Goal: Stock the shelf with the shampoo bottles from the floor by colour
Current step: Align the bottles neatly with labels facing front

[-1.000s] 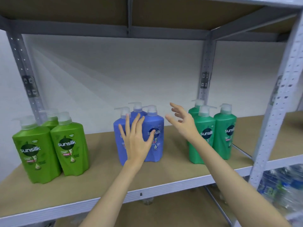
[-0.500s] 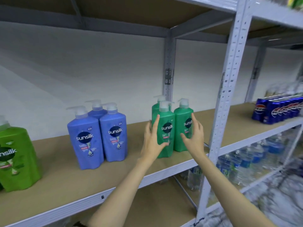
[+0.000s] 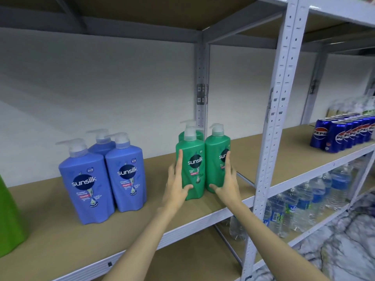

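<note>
While our left hand (image 3: 176, 184) and right hand (image 3: 228, 182) press flat against the dark green bottles (image 3: 193, 169) near the shelf's (image 3: 60, 246) front edge, gripping nothing, uneven pushing could topple them.

This is a shop stockroom or store aisle. Grey perforated steel shelving (image 3: 281, 122) with brown board decks carries grouped blue pump shampoo bottles (image 3: 105, 179), blue cola cans (image 3: 341, 134) and clear plastic water bottles (image 3: 308, 201).

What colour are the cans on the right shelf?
The cans are dark blue, seen in the head view.
</note>
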A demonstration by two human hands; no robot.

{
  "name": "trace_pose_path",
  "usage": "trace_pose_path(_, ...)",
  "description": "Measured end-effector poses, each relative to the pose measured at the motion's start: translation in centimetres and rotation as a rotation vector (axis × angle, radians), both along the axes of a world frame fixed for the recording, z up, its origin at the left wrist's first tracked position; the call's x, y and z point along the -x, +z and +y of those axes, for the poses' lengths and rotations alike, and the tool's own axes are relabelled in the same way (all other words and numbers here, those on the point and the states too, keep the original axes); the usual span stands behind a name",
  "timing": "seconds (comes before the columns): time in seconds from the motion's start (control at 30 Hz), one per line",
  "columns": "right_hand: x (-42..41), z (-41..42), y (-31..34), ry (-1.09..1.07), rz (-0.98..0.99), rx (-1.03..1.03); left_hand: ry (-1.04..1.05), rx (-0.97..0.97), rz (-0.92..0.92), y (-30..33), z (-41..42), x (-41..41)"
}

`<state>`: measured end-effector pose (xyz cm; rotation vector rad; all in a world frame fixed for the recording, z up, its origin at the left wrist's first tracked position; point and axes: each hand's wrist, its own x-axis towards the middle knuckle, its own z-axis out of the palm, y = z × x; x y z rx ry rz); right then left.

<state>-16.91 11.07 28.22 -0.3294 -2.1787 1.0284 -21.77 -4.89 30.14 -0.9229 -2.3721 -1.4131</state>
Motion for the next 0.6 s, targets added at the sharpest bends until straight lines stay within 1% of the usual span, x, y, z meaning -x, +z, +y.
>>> trace_pose_path(0.27, 1.6, -0.4, -0.5, -0.055, -0.022, -0.063, 0.01, -0.002, 0.001, 0.0, -0.3, 1.4)
trace_pose_path(0.6, 2.7, -0.7, -0.4, -0.097, -0.04, -0.094, -0.006, -0.014, 0.033, -0.2, -0.4, 2.4)
